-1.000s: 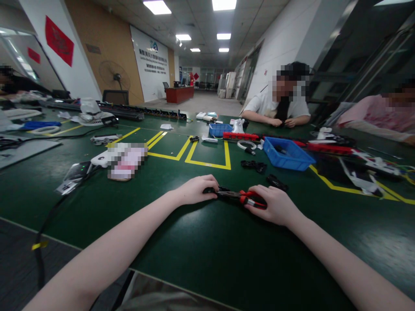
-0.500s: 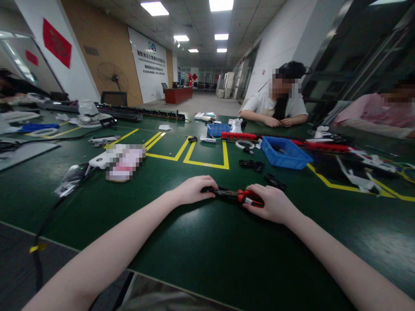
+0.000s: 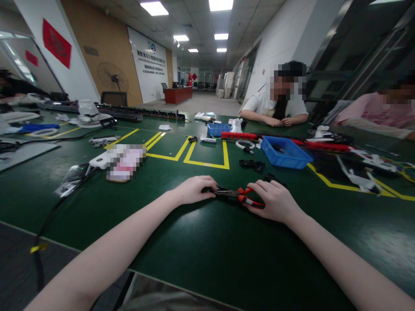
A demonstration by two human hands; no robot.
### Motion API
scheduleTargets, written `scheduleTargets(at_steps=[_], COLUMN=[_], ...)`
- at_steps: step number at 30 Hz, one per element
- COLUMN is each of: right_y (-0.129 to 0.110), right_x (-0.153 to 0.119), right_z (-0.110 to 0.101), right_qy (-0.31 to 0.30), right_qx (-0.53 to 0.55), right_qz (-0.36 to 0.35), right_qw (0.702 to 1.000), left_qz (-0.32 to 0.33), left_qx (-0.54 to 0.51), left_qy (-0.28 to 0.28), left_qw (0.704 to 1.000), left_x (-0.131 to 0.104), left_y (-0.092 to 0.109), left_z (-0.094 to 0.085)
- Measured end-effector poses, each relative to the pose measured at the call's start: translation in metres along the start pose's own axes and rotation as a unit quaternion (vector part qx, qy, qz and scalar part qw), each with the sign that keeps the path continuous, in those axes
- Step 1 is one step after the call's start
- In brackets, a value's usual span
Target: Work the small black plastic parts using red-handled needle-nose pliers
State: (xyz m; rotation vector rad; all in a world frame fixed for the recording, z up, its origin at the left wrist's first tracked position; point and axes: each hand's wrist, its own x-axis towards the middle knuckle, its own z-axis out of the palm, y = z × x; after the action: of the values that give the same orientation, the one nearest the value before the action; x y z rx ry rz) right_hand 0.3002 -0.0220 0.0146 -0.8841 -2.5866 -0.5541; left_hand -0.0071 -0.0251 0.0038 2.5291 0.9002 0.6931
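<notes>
Two red-and-black handles of the long-nosed metal pliers (image 3: 242, 198) stand wider apart than a moment earlier, and the right hand (image 3: 275, 202) has opened a little with them; that suggests a looser bite, though whether the tips grip anything is too small to tell. The right hand's fingers are curled part-way round the spread handles, loosely bent rather than clenched, and keep hold of the tool. The left hand (image 3: 196, 190) has barely moved, its thumb and fingertips pinched nearly closed on a small black part (image 3: 207, 189), mostly hidden by the fingers. This part sits at the nose of the pliers, between the two hands, just above the dark green tabletop (image 3: 181, 259). A loose black bundle (image 3: 252, 165) lies beyond the pliers, another black piece (image 3: 270, 177) lies just past the right hand, partly covered by it, and a blue rectangular plastic bin (image 3: 287, 157) stands farther off to the right. Across the table, a person in white sleeves (image 3: 253, 103) has both hands together near the table edge.
</notes>
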Motion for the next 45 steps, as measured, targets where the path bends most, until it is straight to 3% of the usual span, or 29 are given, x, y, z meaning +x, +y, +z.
scheduleTargets(at_steps=[14, 24, 45], right_y=[0.002, 0.0, -0.003], right_x=[0.0, 0.001, 0.005], right_z=[0.004, 0.003, -0.004], right_qy=[0.032, 0.066, 0.074], right_qx=[-0.004, -0.018, -0.032], right_qz=[-0.007, -0.021, -0.036], right_qw=[0.999, 0.997, 0.996], left_qz=[0.001, -0.001, 0.001], left_qx=[0.018, -0.031, -0.059], left_qy=[-0.014, 0.002, 0.02], left_qw=[1.0, 1.0, 0.998], left_x=[-0.001, 0.0, 0.001], left_y=[0.001, -0.004, -0.004], left_z=[0.0, 0.002, 0.005])
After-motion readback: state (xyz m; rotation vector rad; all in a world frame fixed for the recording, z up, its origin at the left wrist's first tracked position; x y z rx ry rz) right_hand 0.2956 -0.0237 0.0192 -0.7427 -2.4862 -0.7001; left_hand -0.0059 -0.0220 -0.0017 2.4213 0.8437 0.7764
